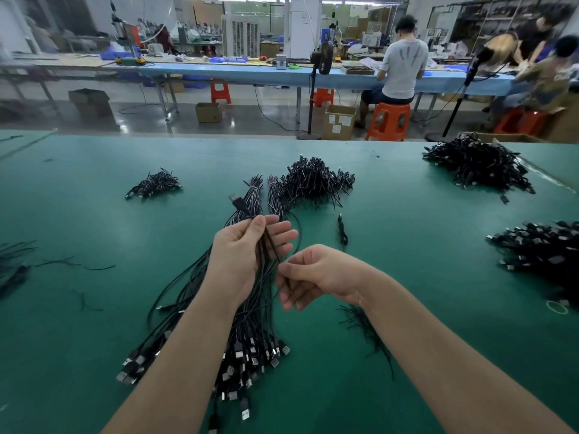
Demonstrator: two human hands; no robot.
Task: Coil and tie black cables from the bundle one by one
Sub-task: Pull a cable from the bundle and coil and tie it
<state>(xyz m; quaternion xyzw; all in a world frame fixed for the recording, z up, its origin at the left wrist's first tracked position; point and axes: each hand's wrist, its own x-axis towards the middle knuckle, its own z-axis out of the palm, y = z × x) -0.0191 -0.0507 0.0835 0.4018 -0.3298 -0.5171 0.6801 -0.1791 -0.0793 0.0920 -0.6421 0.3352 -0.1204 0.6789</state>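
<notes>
Far left edge of the green table [94, 324]: loose black strands [18, 267], partly cut off by the frame; a few thin stray pieces [75, 263] lie just beside them.

Left rear: small heap of coiled black cables [153, 185], apart from everything else.

Centre: the bundle [250, 324], a long sheaf of black cables lying toward me, its USB plugs fanned out at the near end and its bare wire ends [255, 195] pointing away. It runs under my forearms.

My left hand [247, 249]: raised over the bundle, palm up, thumb pressed against the fingers, clamping one black cable [266, 242] folded into a couple of strands. Its USB plug [235, 200] sticks up past my fingertips.

My right hand [316, 275]: just beside the left, fingers curled, thumb and forefinger pinching the lower run of the same cable. A loop of it arcs round behind, between the two hands.

Centre rear: larger heap of tied cables [313, 181], touching the wire ends of the bundle.

Right of centre: a single short black piece [342, 230] lying alone; nearer me, a tuft of thin black ties [366, 330] partly under my right forearm.

Right rear: big pile of cables [476, 167]. Far right: another pile [542, 245] with plugs showing, and a pale ring [557, 307] on the table near it.
</notes>
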